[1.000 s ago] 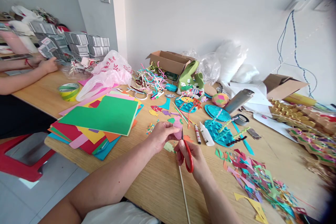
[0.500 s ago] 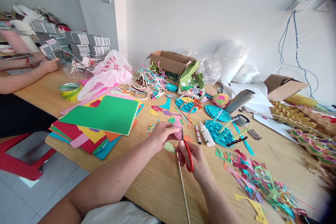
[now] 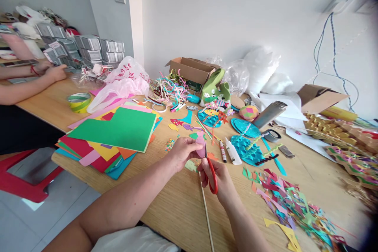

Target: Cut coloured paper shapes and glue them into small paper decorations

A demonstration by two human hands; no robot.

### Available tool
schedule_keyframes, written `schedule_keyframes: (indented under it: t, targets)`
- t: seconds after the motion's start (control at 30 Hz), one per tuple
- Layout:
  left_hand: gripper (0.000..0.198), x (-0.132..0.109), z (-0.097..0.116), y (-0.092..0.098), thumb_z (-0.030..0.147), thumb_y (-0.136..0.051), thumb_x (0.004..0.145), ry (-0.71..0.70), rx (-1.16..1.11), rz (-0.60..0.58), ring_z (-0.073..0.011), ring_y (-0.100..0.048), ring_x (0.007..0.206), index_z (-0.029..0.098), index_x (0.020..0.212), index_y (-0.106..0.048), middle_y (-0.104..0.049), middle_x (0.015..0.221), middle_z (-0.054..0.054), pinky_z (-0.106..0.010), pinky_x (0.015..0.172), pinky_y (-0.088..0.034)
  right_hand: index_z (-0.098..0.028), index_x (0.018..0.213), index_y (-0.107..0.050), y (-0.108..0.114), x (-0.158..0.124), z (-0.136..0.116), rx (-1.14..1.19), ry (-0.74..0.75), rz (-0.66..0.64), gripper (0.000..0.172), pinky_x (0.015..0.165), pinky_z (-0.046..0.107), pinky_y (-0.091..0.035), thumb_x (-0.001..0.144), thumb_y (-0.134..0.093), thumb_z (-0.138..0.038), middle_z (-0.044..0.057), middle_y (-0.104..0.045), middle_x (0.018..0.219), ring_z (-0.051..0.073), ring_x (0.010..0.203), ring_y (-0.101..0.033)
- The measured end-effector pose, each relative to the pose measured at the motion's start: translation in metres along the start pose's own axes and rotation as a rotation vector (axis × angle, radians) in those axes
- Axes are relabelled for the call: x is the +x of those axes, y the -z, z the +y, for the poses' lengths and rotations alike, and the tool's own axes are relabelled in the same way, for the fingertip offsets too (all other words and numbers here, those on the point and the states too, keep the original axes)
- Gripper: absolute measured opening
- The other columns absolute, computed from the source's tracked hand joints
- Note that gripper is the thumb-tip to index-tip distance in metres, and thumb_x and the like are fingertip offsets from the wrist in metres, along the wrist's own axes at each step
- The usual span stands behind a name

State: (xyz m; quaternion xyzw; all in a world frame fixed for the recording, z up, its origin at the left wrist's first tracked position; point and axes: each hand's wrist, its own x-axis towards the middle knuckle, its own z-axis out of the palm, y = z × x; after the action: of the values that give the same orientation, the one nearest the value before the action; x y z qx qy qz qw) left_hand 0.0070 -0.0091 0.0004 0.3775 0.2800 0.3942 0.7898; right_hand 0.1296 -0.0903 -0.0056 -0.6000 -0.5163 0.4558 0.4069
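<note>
My left hand (image 3: 185,152) pinches a small pink piece of paper (image 3: 201,144) between thumb and fingers. In my right hand (image 3: 220,179) is a pair of scissors (image 3: 213,177) with red handles, its blades up against the paper's edge. Under the right hand a thin pale stick (image 3: 207,216) runs toward the table's front edge; whether the fingers touch it I cannot tell. Just beyond the hands lie paper fish, among them a yellow fish (image 3: 173,126) and a purple fish (image 3: 187,126). A marker (image 3: 222,152) and a white glue bottle (image 3: 233,151) lie to their right.
Coloured sheets (image 3: 118,128) are stacked at left, near a tape roll (image 3: 79,102). Paper scraps (image 3: 292,197) cover the right front. Blue textured discs (image 3: 246,149), a metal flask (image 3: 270,114) and a cardboard box (image 3: 190,69) stand farther back. Another person's hands (image 3: 54,71) are at far left.
Very little differs. The pink paper has shifted slightly at the scissor blades, while both hands keep their holds in nearly the same place.
</note>
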Motion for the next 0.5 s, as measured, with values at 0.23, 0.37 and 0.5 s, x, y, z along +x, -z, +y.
schedule_keyframes:
  t: [0.23, 0.37, 0.5]
  targets:
    - [0.022, 0.0007, 0.0, 0.0004, 0.029, -0.076, 0.057, 0.015, 0.006, -0.003, -0.0117, -0.056, 0.054, 0.011, 0.06, -0.064, -0.062, 0.058, -0.003, -0.026, 0.059, -0.046, -0.016, 0.071, -0.061, -0.0002, 0.0011, 0.0032, 0.028, -0.026, -0.002, 0.06, 0.04, 0.024, -0.034, 0.076, -0.052, -0.075, -0.001, -0.055, 0.045, 0.012, 0.037, -0.048]
    - [0.02, -0.0001, 0.0002, 0.0001, 0.028, -0.074, 0.059, 0.018, 0.018, -0.018, -0.0122, -0.057, 0.052, 0.011, 0.06, -0.063, -0.061, 0.057, -0.003, -0.026, 0.056, -0.045, -0.017, 0.07, -0.06, -0.0002, 0.0, 0.0014, 0.031, -0.011, -0.005, 0.058, 0.041, 0.024, -0.034, 0.078, -0.052, -0.073, -0.001, -0.055, 0.047, 0.012, 0.038, -0.048]
    - [0.019, -0.0012, 0.0007, -0.0005, 0.028, -0.072, 0.061, 0.021, 0.021, -0.044, -0.0124, -0.056, 0.05, 0.012, 0.059, -0.063, -0.06, 0.055, -0.003, -0.026, 0.054, -0.045, -0.016, 0.07, -0.06, 0.0001, 0.0002, 0.0007, 0.036, -0.002, -0.015, 0.057, 0.042, 0.024, -0.035, 0.078, -0.053, -0.073, 0.0, -0.056, 0.048, 0.012, 0.04, -0.05]
